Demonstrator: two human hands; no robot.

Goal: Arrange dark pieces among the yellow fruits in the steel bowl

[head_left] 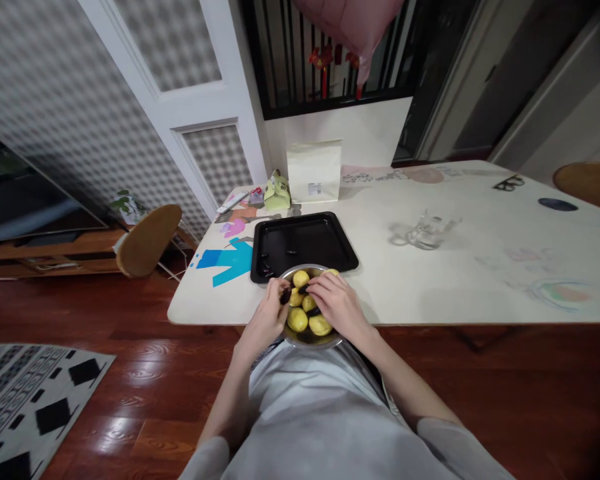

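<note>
A round metal bowl [306, 343] stands at the table's front edge, close against my body. Several yellow, lemon-like fruits [297, 319] lie in it, with small dark oblong pieces [313, 311] among them. My left hand [267, 310] is at the bowl's left rim, its fingers closed on a dark oblong piece [285, 295]. Over the right side of the bowl, my right hand [339, 303] has its fingertips pinched at another dark piece [303, 289]. Just behind the bowl sits a black tray [313, 233] with a few dark pieces near its left front corner.
A clear glass vessel [427, 233] stands on the white table [405, 297] to the right. Behind the tray are a pale paper bag [314, 170] and a green crumpled bag [277, 192]. Blue cut-out shapes [230, 260] lie on the left. A wooden chair [149, 241] stands beyond the left edge.
</note>
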